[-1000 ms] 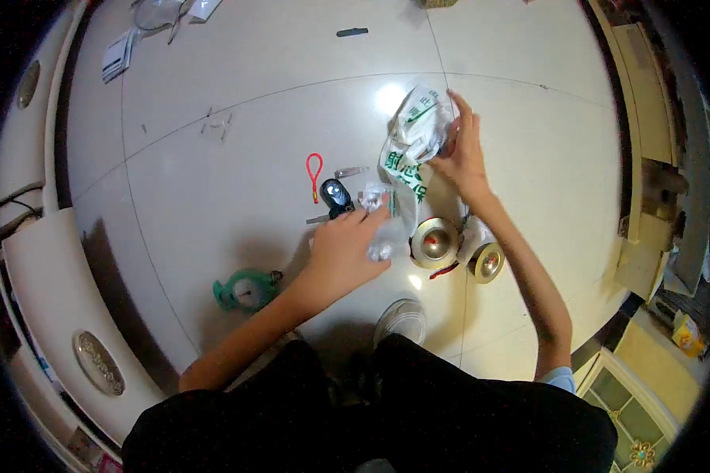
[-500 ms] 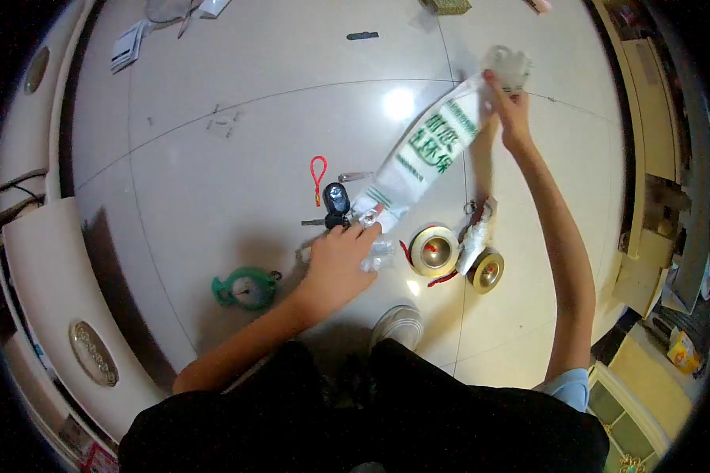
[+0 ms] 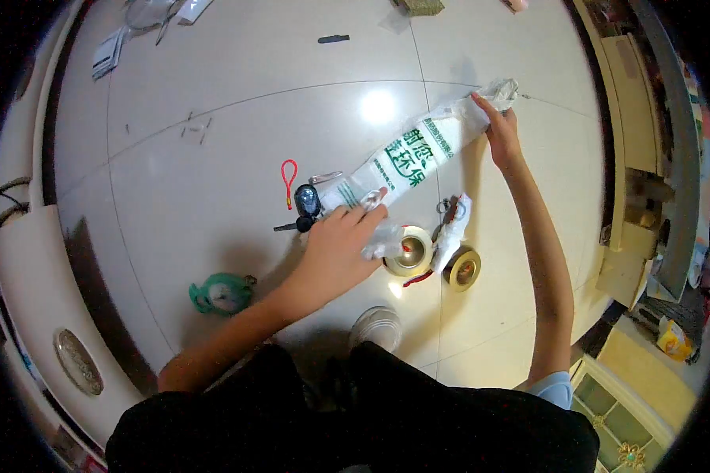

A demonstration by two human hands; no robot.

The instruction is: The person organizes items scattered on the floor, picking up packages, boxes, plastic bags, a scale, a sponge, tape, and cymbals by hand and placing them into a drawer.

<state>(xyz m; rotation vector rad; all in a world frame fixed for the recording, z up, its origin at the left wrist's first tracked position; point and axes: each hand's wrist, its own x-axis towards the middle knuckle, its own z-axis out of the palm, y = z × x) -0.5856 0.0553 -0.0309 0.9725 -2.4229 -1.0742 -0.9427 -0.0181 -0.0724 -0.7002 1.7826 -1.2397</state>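
That printed plastic bag (image 3: 414, 158), stretched over the floor (image 3: 292, 110), looks light, limp, slippery, best pinched at its ends, the right grip (image 3: 503, 140) clasping the far one, the left grip (image 3: 338, 248) the near.

Green lettering (image 3: 405, 163) on the white bag (image 3: 456, 126)
We read 您 and 环保; its smaller lines (image 3: 384, 175) escape us.

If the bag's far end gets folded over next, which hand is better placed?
Probably the right hand: it grips the bag at that end. The left hand is down at the near end.
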